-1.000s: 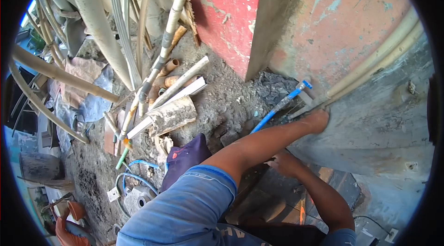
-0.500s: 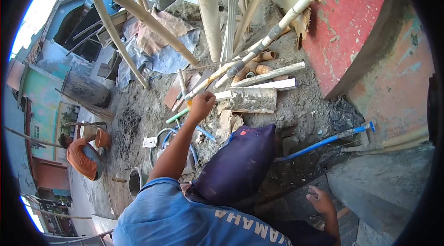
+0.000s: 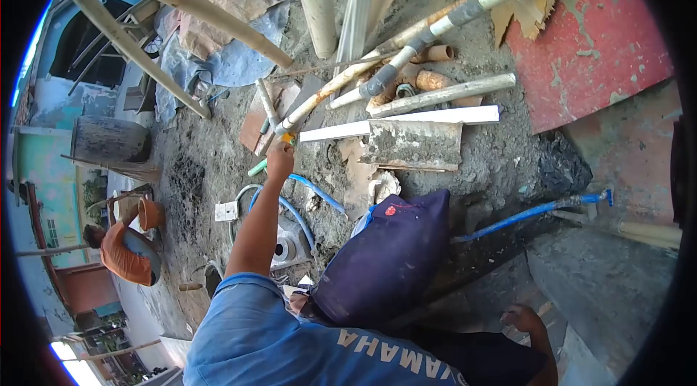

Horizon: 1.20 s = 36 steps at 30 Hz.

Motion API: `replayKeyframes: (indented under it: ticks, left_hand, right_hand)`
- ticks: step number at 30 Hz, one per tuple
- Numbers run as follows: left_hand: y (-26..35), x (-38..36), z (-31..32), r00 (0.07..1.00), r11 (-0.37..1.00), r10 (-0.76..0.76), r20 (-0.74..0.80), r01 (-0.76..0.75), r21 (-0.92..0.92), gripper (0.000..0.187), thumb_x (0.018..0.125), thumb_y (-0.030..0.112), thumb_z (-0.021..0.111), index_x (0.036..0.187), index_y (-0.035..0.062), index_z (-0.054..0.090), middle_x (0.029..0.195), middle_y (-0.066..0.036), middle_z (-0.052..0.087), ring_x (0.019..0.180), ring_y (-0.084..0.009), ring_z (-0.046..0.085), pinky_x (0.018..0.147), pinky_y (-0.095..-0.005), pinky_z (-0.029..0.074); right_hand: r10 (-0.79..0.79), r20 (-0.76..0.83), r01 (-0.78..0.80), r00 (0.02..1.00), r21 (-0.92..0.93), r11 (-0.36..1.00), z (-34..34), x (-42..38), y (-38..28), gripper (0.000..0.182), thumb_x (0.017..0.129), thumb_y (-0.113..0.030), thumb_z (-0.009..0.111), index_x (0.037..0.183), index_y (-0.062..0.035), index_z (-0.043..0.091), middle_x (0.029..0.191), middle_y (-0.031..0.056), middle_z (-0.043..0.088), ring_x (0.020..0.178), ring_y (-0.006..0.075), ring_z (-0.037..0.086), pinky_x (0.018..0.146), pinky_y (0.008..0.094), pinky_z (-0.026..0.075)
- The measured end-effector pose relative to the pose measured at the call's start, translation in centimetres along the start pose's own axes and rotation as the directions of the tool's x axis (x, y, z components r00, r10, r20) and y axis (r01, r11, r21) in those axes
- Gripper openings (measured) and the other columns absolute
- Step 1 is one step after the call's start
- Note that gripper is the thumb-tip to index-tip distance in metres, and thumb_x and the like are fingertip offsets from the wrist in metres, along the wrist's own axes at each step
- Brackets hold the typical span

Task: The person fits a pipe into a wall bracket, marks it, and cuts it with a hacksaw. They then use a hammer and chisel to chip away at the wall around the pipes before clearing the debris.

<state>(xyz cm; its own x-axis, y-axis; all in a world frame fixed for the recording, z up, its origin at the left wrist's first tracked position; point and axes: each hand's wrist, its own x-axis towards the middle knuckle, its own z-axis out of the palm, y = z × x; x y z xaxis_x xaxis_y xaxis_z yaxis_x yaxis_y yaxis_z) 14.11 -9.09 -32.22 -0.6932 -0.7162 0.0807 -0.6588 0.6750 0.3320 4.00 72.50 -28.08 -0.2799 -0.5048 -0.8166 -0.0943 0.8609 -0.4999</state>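
My left hand (image 3: 281, 159) reaches out low over the ground, its fingers curled at a small yellow object (image 3: 288, 137); the fingertips are partly hidden. Just beyond that object lies the near end of a long dirty white pipe (image 3: 319, 98) with grey wrapping. Partly behind the hand is a short green pipe (image 3: 258, 167). My right hand (image 3: 524, 318) hangs beside my thigh at lower right, fingers loosely bent and slightly apart, holding nothing that I can see. Between the hands is my bent knee in dark purple trousers (image 3: 388, 259).
Blue hose (image 3: 317, 192) curls near my left forearm. A white strip (image 3: 443, 116), a cement-stained board (image 3: 414, 145) and brown pipes (image 3: 434, 81) lie ahead. Poles (image 3: 314, 1) stand beyond. Another person (image 3: 125, 252) crouches at left by an orange bucket (image 3: 151, 214).
My left hand has moved left and onto the yellow object beside the pipe end. My right hand has shifted slightly right, its fingers more bent. The camera view has also shifted.
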Motion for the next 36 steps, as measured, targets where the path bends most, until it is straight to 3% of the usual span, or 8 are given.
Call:
replayKeyframes:
  ticks: [2,4,6,11,17,19,24,36]
  left_hand:
    - [-0.4,-1.9,-0.2,1.0,1.0,0.013,-0.004,-0.013,-0.018,0.017,0.083,0.013,0.056,0.089,0.0014,0.066,0.085,-0.023,0.065,0.082,-0.0422,0.063,0.073,-0.0462,0.049]
    - [3.9,-3.1,-2.1,0.989,0.999,-0.043,-0.142,0.044,0.002,0.021,0.087,0.014,0.057,0.102,0.0017,0.064,0.089,-0.021,0.066,0.08,-0.0388,0.064,0.069,-0.0439,0.051]
    - [5.7,-2.6,-3.1,0.948,0.99,0.137,-0.287,-0.122,0.071,0.024,0.094,0.016,0.058,0.11,-0.0014,0.061,0.102,-0.017,0.067,0.083,-0.0294,0.068,0.072,-0.0364,0.055]
    - [30.4,-7.7,-6.1,0.888,0.611,0.368,-0.276,-0.455,-0.648,0.021,0.095,0.008,0.057,0.107,-0.0077,0.056,0.099,-0.015,0.063,0.087,-0.0206,0.062,0.08,-0.0297,0.05]
    - [54.5,-15.0,-4.2,0.294,-0.031,0.935,-0.199,-0.492,-0.87,0.012,0.092,0.0,0.055,0.101,-0.0066,0.058,0.096,-0.011,0.059,0.09,-0.0162,0.056,0.078,-0.0284,0.046]
    - [60.7,-17.8,-2.6,0.332,-0.005,0.928,-0.168,-0.439,-0.898,0.013,0.091,0.0,0.058,0.102,-0.0051,0.059,0.096,-0.01,0.06,0.089,-0.0158,0.057,0.081,-0.0287,0.047]
    - [68.9,-20.9,3.3,0.448,-0.105,0.83,-0.332,-0.458,-0.883,0.004,0.087,0.001,0.062,0.09,-0.0011,0.064,0.084,-0.007,0.065,0.075,-0.0143,0.059,0.07,-0.0284,0.049]
    - [71.0,-25.7,9.0,0.456,0.222,0.875,-0.165,-0.679,-0.7,0.052,0.069,0.017,0.081,0.107,0.0009,0.049,0.098,-0.02,0.057,0.096,-0.0373,0.056,0.08,-0.0445,0.047]
  right_hand:
    - [-0.392,-0.048,0.359,0.919,-0.314,0.879,6.8,-0.7,9.8,0.025,0.081,-0.027,0.062,0.096,-0.0079,0.066,0.095,0.0162,0.065,0.087,0.0341,0.064,0.077,0.0421,0.05]
    - [-0.204,-0.142,0.121,0.969,-0.446,0.887,9.8,-4.0,6.9,0.023,0.087,-0.025,0.058,0.096,-0.0055,0.067,0.081,0.019,0.062,0.079,0.0381,0.062,0.067,0.0481,0.047]
    - [0.382,-0.557,-0.258,0.737,0.291,0.921,16.7,-4.4,7.5,0.032,0.091,-0.034,0.059,0.098,-0.0033,0.066,0.091,0.018,0.067,0.087,0.0342,0.065,0.074,0.0438,0.05]
    - [0.767,-0.301,-0.428,0.567,0.688,0.586,20.8,-2.8,5.4,0.039,0.088,-0.037,0.062,0.113,-0.0067,0.062,0.101,0.0166,0.068,0.096,0.033,0.064,0.082,0.0429,0.049]
    - [0.842,-0.432,-0.313,0.323,0.791,0.526,24.0,-5.7,0.6,0.027,0.089,-0.024,0.056,0.109,-0.0063,0.063,0.11,0.0173,0.063,0.104,0.0338,0.06,0.089,0.0432,0.047]
    - [0.832,-0.554,-0.312,0.036,0.784,0.536,25.5,-5.8,1.3,0.028,0.09,-0.024,0.056,0.109,-0.0061,0.063,0.111,0.0168,0.063,0.106,0.0338,0.059,0.089,0.0436,0.047]
    - [0.671,-0.73,-0.221,-0.129,0.681,0.698,25.1,-4.0,8.6,0.025,0.086,-0.02,0.058,0.107,-0.0079,0.066,0.117,0.0152,0.06,0.108,0.0352,0.056,0.093,0.043,0.045]
    - [0.609,-0.747,-0.366,0.267,0.505,0.781,21.1,-4.1,15.8,0.025,0.07,-0.029,0.078,0.083,-0.0129,0.064,0.105,0.0089,0.054,0.105,0.0337,0.053,0.084,0.0494,0.044]
